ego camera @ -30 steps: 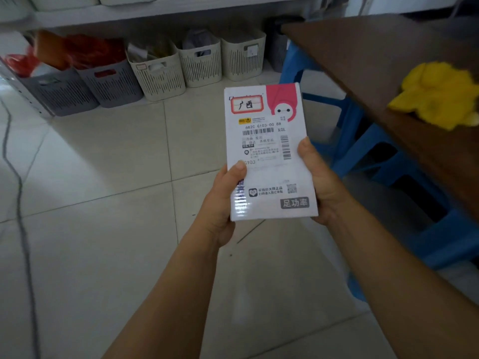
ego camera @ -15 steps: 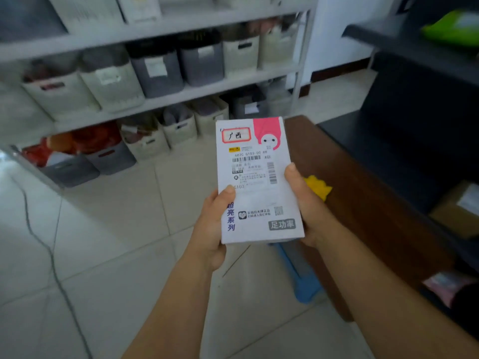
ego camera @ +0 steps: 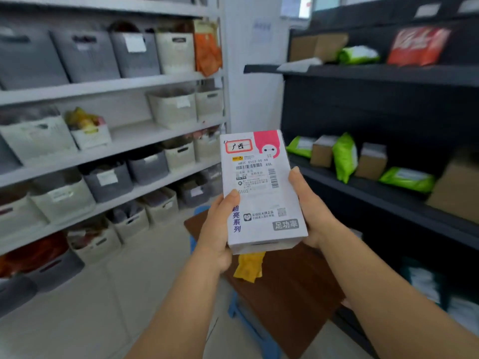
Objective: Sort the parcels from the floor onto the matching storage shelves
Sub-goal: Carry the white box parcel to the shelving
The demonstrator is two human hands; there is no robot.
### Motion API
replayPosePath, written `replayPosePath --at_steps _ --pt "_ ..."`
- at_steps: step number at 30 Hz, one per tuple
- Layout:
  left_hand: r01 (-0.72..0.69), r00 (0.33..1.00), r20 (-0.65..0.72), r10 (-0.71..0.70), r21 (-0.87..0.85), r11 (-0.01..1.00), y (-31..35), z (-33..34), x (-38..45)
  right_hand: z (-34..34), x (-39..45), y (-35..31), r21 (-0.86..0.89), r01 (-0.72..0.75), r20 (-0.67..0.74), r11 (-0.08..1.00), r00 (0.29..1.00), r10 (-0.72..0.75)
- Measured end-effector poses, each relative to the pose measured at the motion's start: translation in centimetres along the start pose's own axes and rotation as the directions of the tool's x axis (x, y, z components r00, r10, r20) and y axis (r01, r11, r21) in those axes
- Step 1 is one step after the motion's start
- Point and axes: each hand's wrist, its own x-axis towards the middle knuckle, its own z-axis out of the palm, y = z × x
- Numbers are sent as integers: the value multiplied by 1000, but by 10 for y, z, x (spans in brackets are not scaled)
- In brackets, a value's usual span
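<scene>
I hold a white box parcel [ego camera: 261, 187] upright in front of me, label side facing me, with a pink corner and a red-framed handwritten tag at its top. My left hand [ego camera: 217, 229] grips its left edge, thumb on the front. My right hand [ego camera: 308, 211] grips its right edge. On the left stands a grey shelf rack [ego camera: 116, 84] filled with grey and cream labelled bins. A black shelf rack [ego camera: 388, 73] on the right carries green bags and brown boxes.
A brown wooden tabletop [ego camera: 293, 288] on blue legs sits below the parcel, with a yellow cloth [ego camera: 248, 265] on it. The tiled floor [ego camera: 90, 307] stretches at lower left. More packages fill the black rack's lower shelves at the right edge.
My view has lifted from the floor to the shelves, bringing the upper rows of bins and the black rack into sight. Both hands keep the same grip on the parcel.
</scene>
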Motion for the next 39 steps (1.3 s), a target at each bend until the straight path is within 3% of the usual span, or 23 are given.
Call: replayPosePath --at_steps 9,20,31,39 --pt "-20 968 249 7 47 999 51 92 -19 -9 -84 -87 -18 208 -91 978 974 -209" --pt "32 881 470 -59 65 997 68 186 -30 -42 -156 -147 -143 320 -230 937 910 -346" --pt "61 768 636 -73 40 997 43 303 -37 -118 -211 -208 -125 434 -323 892 832 -450" --pt "123 705 701 -109 30 992 0 411 -56 -196 -273 -253 -210 493 -405 844 742 -534"
